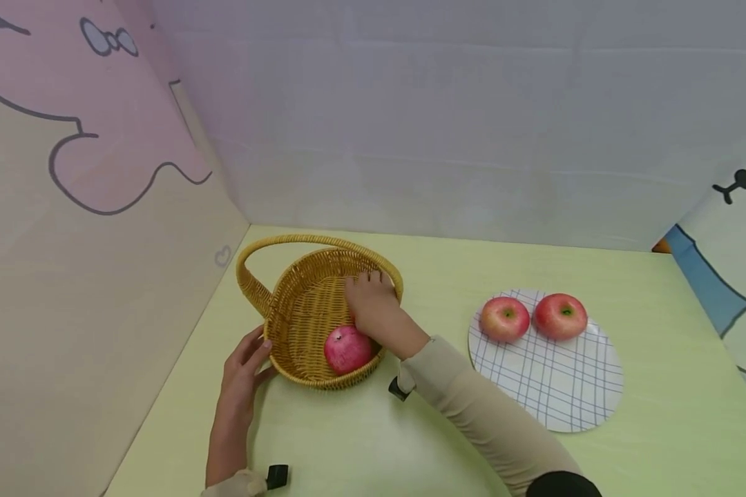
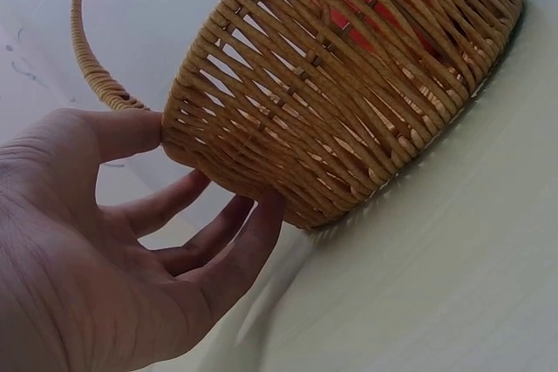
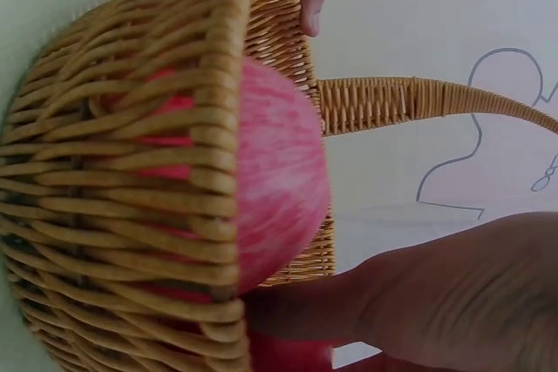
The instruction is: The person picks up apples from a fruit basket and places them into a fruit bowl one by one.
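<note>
The wicker basket (image 1: 304, 331), with its tall arched handle, stands on the table. My left hand (image 1: 245, 366) grips its left side, thumb at the rim and fingers against the outer wall, as the left wrist view also shows. Inside lies a round pink-red streaked fruit (image 1: 347, 349) near the front edge. My right hand (image 1: 376, 307) reaches over the right rim into the basket, beside that fruit. In the right wrist view, a second red fruit (image 3: 292, 353) shows below the thumb, in the hand's grasp; most of it is hidden by the hand and wicker.
Two red apples, one smaller (image 1: 505, 319) and one larger (image 1: 561, 316), sit towards the back of a white blue-checked round plate (image 1: 572, 386) on the right. A pale wall (image 1: 441, 138) rises behind the table; another with pink cartoon drawings stands at left.
</note>
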Available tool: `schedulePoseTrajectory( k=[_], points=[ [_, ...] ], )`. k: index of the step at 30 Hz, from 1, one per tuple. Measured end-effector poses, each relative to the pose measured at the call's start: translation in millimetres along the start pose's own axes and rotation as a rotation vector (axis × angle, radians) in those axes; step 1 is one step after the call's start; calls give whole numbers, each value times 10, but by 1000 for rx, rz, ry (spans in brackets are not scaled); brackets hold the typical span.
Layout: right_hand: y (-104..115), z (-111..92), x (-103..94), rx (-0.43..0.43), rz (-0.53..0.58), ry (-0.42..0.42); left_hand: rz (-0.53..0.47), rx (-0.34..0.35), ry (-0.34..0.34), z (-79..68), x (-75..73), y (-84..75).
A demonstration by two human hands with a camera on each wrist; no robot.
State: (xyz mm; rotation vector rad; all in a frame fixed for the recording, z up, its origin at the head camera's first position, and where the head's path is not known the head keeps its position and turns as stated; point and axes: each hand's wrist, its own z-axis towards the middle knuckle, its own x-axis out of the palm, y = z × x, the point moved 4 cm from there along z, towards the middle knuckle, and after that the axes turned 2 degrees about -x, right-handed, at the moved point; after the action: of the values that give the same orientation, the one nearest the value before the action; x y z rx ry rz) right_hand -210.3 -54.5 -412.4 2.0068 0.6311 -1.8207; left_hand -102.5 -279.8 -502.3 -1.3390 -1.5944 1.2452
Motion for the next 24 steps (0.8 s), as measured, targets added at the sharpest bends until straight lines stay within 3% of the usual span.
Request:
schedulePoseTrajectory(
  k=[11,24],
  points=[
    [39,29,100,24,-98,13,-7,14,7,8,-14,12],
    [28,74,139,8,1,66,-6,16,-1,-9,-14,11]
  ],
)
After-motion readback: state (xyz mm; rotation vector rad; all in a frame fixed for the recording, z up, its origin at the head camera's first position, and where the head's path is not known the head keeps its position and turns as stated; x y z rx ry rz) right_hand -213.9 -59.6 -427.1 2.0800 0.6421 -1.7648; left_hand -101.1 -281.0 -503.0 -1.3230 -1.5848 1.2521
